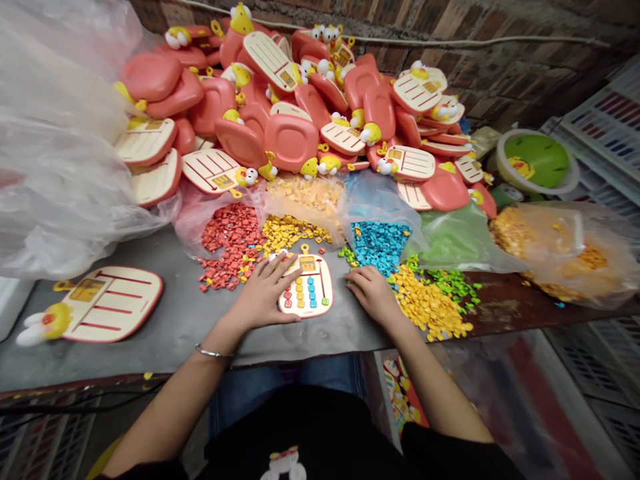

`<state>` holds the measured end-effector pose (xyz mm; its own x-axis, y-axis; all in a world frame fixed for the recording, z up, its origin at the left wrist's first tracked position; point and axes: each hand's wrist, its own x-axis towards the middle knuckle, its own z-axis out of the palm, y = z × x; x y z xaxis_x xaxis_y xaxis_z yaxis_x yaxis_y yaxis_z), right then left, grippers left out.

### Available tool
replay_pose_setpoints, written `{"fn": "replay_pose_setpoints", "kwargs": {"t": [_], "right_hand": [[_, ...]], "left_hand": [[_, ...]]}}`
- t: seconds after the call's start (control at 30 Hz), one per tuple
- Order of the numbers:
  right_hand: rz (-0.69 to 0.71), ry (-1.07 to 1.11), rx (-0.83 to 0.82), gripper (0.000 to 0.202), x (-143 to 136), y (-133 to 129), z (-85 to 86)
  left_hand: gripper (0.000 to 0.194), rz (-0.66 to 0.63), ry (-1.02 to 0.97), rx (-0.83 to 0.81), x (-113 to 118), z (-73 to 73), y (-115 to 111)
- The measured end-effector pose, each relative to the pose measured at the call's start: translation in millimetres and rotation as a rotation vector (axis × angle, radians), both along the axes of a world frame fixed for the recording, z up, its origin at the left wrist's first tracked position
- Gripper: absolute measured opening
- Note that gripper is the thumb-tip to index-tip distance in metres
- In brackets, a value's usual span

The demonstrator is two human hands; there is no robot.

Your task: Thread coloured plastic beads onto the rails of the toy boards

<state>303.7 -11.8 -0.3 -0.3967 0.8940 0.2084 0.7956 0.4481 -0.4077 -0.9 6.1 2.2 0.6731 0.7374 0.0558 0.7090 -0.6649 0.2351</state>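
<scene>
A cream toy board with a red edge (320,305) lies flat on the grey table. Red, yellow and blue pieces fill three of its slots, and one green piece (325,301) sits at the bottom of the right slot. My left hand (267,290) rests over the board's left side, fingers spread. To the right of the board, my right hand (373,293) has its fingers curled together on the table beside the blue pieces (381,245); anything between its fingertips is too small to make out.
Red pieces (233,237) and yellow pieces (435,307) lie in heaps beyond and beside the hands. Another board (115,303) lies at the left. Many red-backed boards (291,142) are piled behind. A clear bag (585,250) and green bowl (540,160) stand right.
</scene>
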Motion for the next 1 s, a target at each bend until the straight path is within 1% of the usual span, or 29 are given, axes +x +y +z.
{"fn": "replay_pose_setpoints", "kwargs": {"t": [0.1,0.17,0.27,0.33,0.4,0.47,0.53,0.57,0.6,0.67,0.73,0.77,0.83,0.9,0.93,1.0], "right_hand": [[0.01,0.181,0.029,0.019,-12.9,13.9,3.5],[0.049,0.229,0.039,0.019,-26.8,28.6,5.2],[0.125,0.186,0.025,0.018,-50.2,52.0,3.3],[0.12,0.101,0.009,0.017,-62.4,62.9,1.0],[0.087,0.032,0.003,0.017,-67.7,66.0,1.2],[0.121,0.038,-0.021,0.016,-63.8,61.2,5.3],[0.222,0.119,-0.101,0.014,-51.7,52.1,11.1],[0.249,0.171,-0.141,0.013,-43.7,47.7,13.5],[0.237,0.216,-0.159,0.012,-35.6,44.5,14.9],[0.108,0.242,-0.109,0.013,-21.5,43.1,13.4],[-0.019,0.143,-0.001,0.015,-14.0,47.9,6.9],[-0.045,0.062,0.036,0.016,-13.0,51.7,2.8],[-0.054,-0.087,0.063,0.016,-15.4,59.2,-4.3],[-0.051,-0.116,0.069,0.016,-20.4,63.6,-7.5],[-0.047,-0.069,0.072,0.017,-23.2,64.2,-7.5],[-0.023,0.11,0.065,0.016,-29.1,63.1,-5.8]], "left_hand": [[0.098,-0.004,0.007,-0.005,0.0,-0.2,0.2],[0.097,-0.005,0.011,-0.007,0.0,-0.2,0.3],[0.096,-0.006,0.014,-0.001,0.0,-0.3,0.1],[0.095,-0.005,0.011,0.005,0.0,-0.4,0.0],[0.094,0.0,0.005,0.012,0.0,-0.7,0.0],[0.094,0.006,0.001,0.016,0.0,-1.0,0.1],[0.095,0.007,-0.002,0.016,0.0,-1.3,0.3],[0.095,0.007,-0.003,0.014,-0.1,-1.4,0.4],[0.096,0.007,-0.002,0.013,-0.2,-1.5,0.4],[0.096,0.008,0.001,0.01,-0.5,-1.6,0.3],[0.096,0.008,0.004,0.008,-0.8,-1.6,0.2],[0.096,0.009,0.003,0.008,-0.9,-1.7,0.2],[0.096,0.009,-0.001,0.008,-1.0,-1.7,0.2],[0.097,0.008,-0.003,0.01,-1.1,-1.7,0.3],[0.097,0.008,-0.003,0.01,-1.0,-1.6,0.4],[0.096,0.006,-0.001,0.008,-0.9,-1.4,0.4]]}}
